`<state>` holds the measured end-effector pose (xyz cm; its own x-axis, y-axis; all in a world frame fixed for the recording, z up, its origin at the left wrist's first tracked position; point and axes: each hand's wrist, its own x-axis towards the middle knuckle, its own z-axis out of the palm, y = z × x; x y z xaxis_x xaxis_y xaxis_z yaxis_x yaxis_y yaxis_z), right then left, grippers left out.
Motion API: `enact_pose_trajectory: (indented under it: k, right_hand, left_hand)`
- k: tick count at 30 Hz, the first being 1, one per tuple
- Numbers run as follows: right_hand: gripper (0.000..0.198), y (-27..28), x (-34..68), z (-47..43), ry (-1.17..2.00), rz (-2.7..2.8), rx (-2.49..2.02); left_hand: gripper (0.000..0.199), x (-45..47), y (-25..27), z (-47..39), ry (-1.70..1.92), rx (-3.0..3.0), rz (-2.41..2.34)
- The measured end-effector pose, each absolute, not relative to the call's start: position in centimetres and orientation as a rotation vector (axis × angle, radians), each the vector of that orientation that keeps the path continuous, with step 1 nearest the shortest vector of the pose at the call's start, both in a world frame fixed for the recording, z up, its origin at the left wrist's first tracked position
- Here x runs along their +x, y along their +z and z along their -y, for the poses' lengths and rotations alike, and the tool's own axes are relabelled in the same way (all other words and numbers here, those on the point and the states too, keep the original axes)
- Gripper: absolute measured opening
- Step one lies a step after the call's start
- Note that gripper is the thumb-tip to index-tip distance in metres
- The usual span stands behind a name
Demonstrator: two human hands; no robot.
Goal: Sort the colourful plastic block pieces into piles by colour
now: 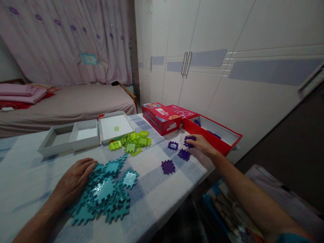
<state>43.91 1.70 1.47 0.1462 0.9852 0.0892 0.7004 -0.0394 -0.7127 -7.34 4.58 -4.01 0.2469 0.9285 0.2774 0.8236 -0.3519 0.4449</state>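
Your right hand (202, 145) has its grip pinched on a dark purple, square plastic tile with notched edges (187, 141); you can't tell whether that tile touches the desk. Around it lie three more purple pieces: a hollow notched frame (169, 146) at nine o'clock, a solid tile (184, 155) at seven, and another solid tile (168, 167) farther out between seven and eight. The long, open red cardboard box with a pale lining (227, 147) sits at two o'clock from your right hand, purple pieces inside.

Your left hand (76, 177) rests palm down, its grip released, against the heaped teal notched plastic tiles (103, 190). From that heap, the lime-green notched plastic pile (131, 143) lies at one o'clock on the checked-cloth-covered desk (148, 202).
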Motion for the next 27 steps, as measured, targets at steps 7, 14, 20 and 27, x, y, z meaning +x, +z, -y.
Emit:
enact_pose_trajectory:
  k: [7, 14, 20, 27]
  right_hand:
    - [0.045, 1.5, 41.7, 0.9, 0.681, 1.995, -1.853]
    - [0.046, 0.4, 40.6, 0.6, 0.265, 2.034, -2.124]
    - [0.049, 0.9, 40.3, 1.2, 0.374, 1.93, -1.926]
    - [0.03, 1.9, 38.9, -2.1, 0.528, 1.879, -1.701]
  left_hand:
    - [0.073, -7.4, -4.1, -4.7, 0.721, 2.305, -1.662]
    - [0.074, -7.4, -4.1, -4.7, 0.721, 2.309, -1.657]
    - [0.075, -7.3, -4.1, -4.8, 0.717, 2.296, -1.677]
    - [0.065, -7.5, -4.3, -4.7, 0.761, 2.353, -1.665]
